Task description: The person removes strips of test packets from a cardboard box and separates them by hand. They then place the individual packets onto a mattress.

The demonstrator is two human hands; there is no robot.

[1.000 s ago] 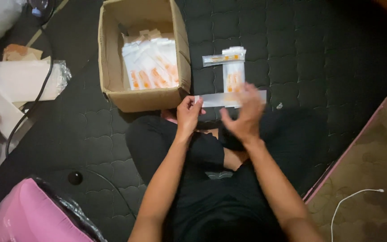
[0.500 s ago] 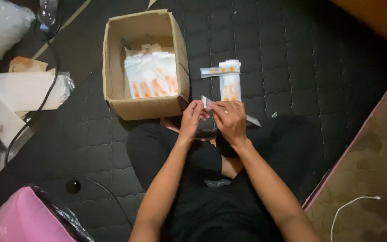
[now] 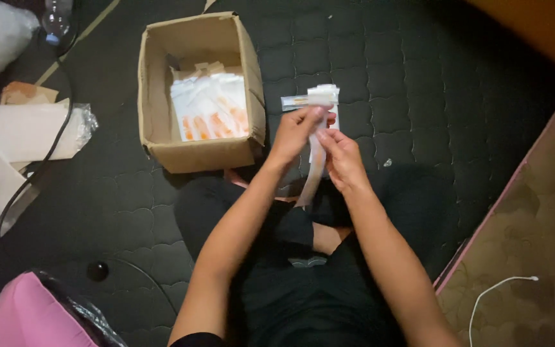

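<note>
A person sat cross-legged on a dark quilted mat, seen from above, both bare forearms reaching forward. The left hand [image 3: 297, 132] and the right hand [image 3: 340, 157] met over the lap, and the fingers [image 3: 321, 136] of both were closed in a pinch on a long, thin clear plastic sleeve [image 3: 313, 173] that hung down from the fingers toward the knees. Whether anything sat inside the sleeve could not be told. Just beyond the fingers, on the mat, lay a small pile of packets [image 3: 313, 97], white and clear, with a hint of orange. To the left of the fingers stood an open cardboard box [image 3: 155, 96], holding a stack of white packets with orange print [image 3: 210, 106]. Far left of the fingers lay loose white paper and plastic wrap [image 3: 24, 128], with a black cable [image 3: 40, 164] crossing it. The work looked mid-step: 1 sleeve being handled or folded between both hands. Any next move would likely call for a steady 2-handed pinch, since the film seemed limp
</note>
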